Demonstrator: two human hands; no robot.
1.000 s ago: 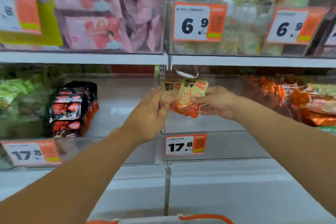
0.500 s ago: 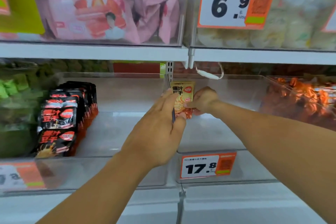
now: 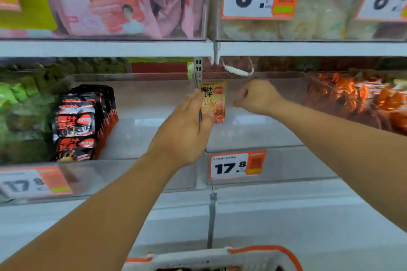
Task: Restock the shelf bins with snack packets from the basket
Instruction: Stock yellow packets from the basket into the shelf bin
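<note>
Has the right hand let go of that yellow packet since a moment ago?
Yes. The right hand has come off the yellow snack packet and shifted right, toward the orange packets; the left hand holds it alone.

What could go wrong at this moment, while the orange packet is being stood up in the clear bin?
1. The orange packet stands upright with only the left hand steadying it; nothing visibly supports it on its right, so it may tip once released.
2. It sits right at the divider between bins, next to the one with the black packets; it could end up in the wrong bin.
3. The right hand is just beside the packet and might knock it.
</note>
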